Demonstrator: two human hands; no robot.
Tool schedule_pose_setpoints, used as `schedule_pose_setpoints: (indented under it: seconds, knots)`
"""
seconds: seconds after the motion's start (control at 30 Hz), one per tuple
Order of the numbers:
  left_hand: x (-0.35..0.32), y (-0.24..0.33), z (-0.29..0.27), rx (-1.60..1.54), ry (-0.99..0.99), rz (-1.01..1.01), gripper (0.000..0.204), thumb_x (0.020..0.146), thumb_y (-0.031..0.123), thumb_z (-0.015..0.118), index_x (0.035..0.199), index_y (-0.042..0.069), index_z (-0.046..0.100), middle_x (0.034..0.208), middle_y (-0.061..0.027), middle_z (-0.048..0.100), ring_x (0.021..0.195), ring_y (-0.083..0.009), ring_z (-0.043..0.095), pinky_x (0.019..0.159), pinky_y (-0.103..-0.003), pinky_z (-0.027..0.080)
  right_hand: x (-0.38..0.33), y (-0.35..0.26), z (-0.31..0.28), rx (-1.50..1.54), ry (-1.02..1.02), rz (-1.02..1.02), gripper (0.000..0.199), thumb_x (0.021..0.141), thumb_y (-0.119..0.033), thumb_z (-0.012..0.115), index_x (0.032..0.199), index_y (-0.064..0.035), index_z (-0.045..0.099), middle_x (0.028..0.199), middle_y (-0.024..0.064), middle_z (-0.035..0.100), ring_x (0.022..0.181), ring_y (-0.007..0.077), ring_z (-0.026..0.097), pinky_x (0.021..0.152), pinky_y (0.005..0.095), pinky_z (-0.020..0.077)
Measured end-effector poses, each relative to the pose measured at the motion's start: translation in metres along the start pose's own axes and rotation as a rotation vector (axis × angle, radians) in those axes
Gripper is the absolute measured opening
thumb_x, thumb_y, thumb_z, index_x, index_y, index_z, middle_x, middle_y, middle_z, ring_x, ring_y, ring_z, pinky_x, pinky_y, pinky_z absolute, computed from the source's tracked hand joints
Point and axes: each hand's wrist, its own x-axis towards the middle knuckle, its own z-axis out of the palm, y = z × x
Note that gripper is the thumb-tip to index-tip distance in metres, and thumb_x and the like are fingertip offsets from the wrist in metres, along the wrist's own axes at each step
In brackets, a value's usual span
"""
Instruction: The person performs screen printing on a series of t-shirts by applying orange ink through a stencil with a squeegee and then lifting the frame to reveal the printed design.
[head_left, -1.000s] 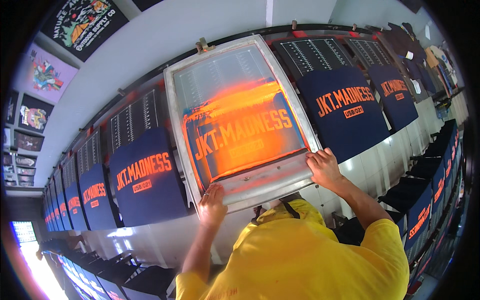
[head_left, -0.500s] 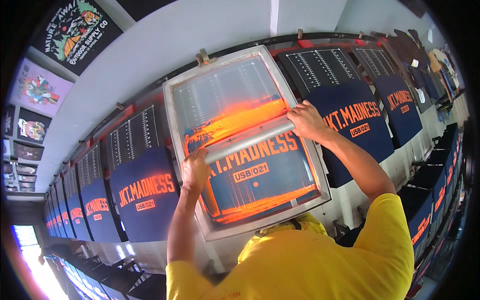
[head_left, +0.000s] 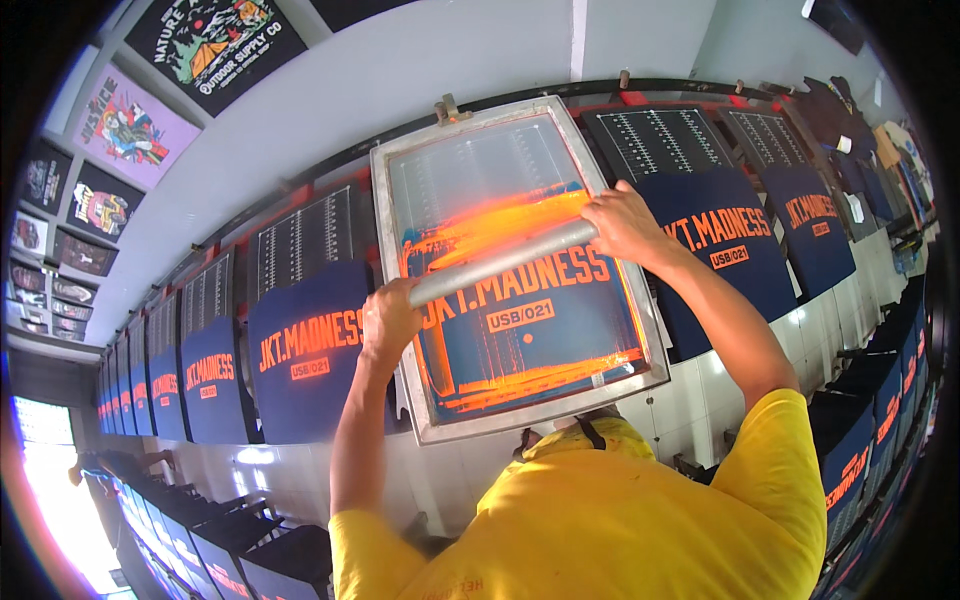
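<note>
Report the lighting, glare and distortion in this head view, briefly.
Head view: strong fisheye bend, so the row of navy shirts and the screen frame curve toward a black vignetted rim; blown-out daylight glare at the lower left corner; even, soft light on the work, no hard shadows; the squeegee, left hand and right hand look sharp, with the far edges smeared.

Pale grey wall (head_left: 300, 120) hung with printed posters (head_left: 130, 130). Long row of navy shirts (head_left: 300, 350) on white tiled bench (head_left: 700, 400). Bright daylight (head_left: 50, 480) lower left.
</note>
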Motion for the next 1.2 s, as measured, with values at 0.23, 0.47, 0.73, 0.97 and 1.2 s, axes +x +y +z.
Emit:
schedule_pose_setpoints:
  seconds: [0.23, 0.47, 0.73, 0.97, 1.2]
  knots:
    - [-0.102, 0.03, -0.014, -0.012, -0.056, 0.009, 0.03, 0.065, -0.006, 0.059, 0.093, 0.003, 0.065, 0.097, -0.0116, 0.068, 0.089, -0.0306, 0.067, 0.076, -0.038, 0.056, -0.116, -0.076, 0.0, 0.025, -0.031, 0.023, 0.025, 0.06, -0.014, 0.074, 0.08, -0.0066, 0.062, 0.083, 0.0065, 0.063, 0.083, 0.0239, 0.06, 0.077, 0.039, 0.0393]
    - [-0.178, 0.044, -0.005, -0.034, -0.115, 0.023, 0.038, 0.06, -0.009, 0.06, 0.097, 0.002, 0.066, 0.103, -0.0122, 0.069, 0.099, -0.0283, 0.066, 0.085, -0.036, 0.054, -0.19, -0.121, 0.012, 0.105, 0.021, 0.065, 0.027, 0.058, -0.008, 0.071, 0.084, -0.006, 0.062, 0.086, 0.0048, 0.063, 0.082, 0.0227, 0.059, 0.076, 0.0375, 0.0389]
    - [-0.185, 0.032, 0.016, 0.006, -0.061, 0.1, 0.041, 0.056, -0.008, 0.063, 0.095, 0.001, 0.068, 0.105, -0.0128, 0.069, 0.104, -0.0265, 0.065, 0.089, -0.035, 0.054, -0.197, -0.127, 0.033, 0.038, 0.117, 0.032, 0.015, 0.066, -0.005, 0.063, 0.081, -0.0019, 0.061, 0.088, 0.0074, 0.063, 0.081, 0.0228, 0.058, 0.075, 0.0363, 0.0438]
    - [-0.125, 0.0, 0.031, 0.062, -0.025, 0.159, 0.041, 0.057, -0.006, 0.062, 0.097, 0.004, 0.066, 0.109, -0.0087, 0.067, 0.104, -0.0226, 0.065, 0.082, -0.033, 0.056, -0.137, -0.085, 0.053, -0.023, 0.083, 0.032, 0.022, 0.063, -0.005, 0.066, 0.083, 0.0002, 0.061, 0.08, 0.0093, 0.062, 0.077, 0.0237, 0.057, 0.077, 0.0374, 0.0441]
    - [-0.035, -0.031, 0.037, 0.013, 0.0, 0.197, 0.039, 0.058, -0.006, 0.061, 0.096, 0.002, 0.065, 0.1, -0.014, 0.068, 0.094, -0.0292, 0.067, 0.082, -0.036, 0.056, -0.053, -0.037, 0.055, -0.003, 0.001, 0.065, 0.018, 0.061, -0.005, 0.067, 0.078, -0.0016, 0.061, 0.073, 0.0097, 0.063, 0.078, 0.0258, 0.062, 0.079, 0.0372, 0.045]
